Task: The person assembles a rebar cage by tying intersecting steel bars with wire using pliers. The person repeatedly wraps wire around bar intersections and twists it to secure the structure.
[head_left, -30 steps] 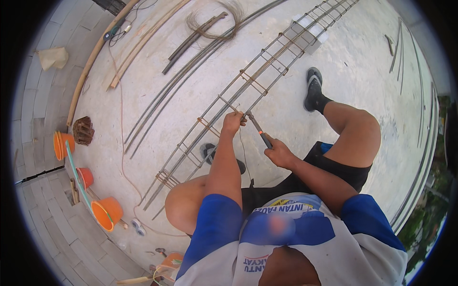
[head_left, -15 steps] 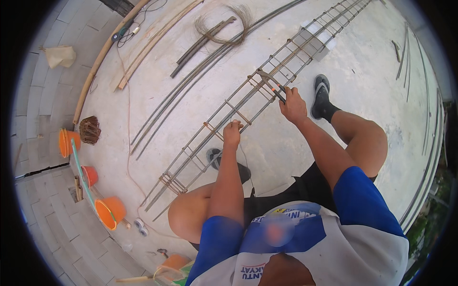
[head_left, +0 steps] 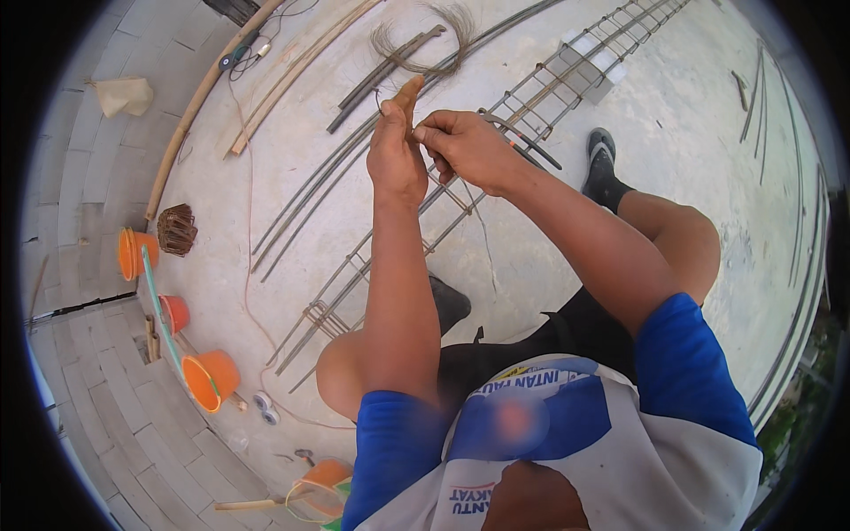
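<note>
My left hand and my right hand meet above a long rebar cage, both closed on thin tie wire. One strand hangs below my right hand, and a short bent piece sticks out left of my left fingers. The part between the fingers is hidden. Just right of my right hand, pincers with dark and orange handles lie across the cage bars, held by neither hand. The cage runs from lower left to upper right, its long bars joined by square stirrups.
A light block sits under the cage's far part. Loose rebars, a coil of wire and timber strips lie to the left. Orange buckets stand near the block wall. My foot is beside the cage.
My right hand has let go of the pincers, leaving them on the cage, and moved left. My left hand has risen from the cage to meet it, with wire between them.
</note>
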`<action>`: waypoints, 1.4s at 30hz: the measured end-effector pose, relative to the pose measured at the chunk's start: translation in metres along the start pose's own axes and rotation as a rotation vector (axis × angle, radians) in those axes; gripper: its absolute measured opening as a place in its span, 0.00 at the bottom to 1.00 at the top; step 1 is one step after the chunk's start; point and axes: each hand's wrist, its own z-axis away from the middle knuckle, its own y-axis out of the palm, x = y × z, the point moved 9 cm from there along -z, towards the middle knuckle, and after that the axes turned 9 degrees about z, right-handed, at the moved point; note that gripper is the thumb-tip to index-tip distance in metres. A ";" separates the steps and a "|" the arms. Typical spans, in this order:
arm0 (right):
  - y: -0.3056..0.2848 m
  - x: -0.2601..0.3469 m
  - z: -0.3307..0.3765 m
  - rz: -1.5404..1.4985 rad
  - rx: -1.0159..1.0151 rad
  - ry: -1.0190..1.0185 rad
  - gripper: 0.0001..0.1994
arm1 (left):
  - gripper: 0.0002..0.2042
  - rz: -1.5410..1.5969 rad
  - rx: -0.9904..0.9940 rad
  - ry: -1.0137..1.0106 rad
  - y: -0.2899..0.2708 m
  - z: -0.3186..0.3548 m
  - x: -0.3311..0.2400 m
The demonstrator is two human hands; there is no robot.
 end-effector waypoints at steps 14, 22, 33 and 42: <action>-0.010 0.195 0.109 1.194 -0.583 -1.040 0.05 | 0.15 -1.141 -0.149 0.206 0.059 0.061 -0.190; -0.009 0.229 0.131 1.198 -0.322 -1.054 0.08 | 0.13 -1.129 0.013 0.157 0.067 0.079 -0.218; -0.026 0.170 0.079 1.025 -0.187 -0.702 0.11 | 0.15 -0.782 0.176 -0.155 0.015 0.033 -0.145; -0.001 -0.057 0.008 0.876 -0.189 -0.027 0.13 | 0.21 -0.880 -0.029 -0.264 -0.144 -0.008 0.005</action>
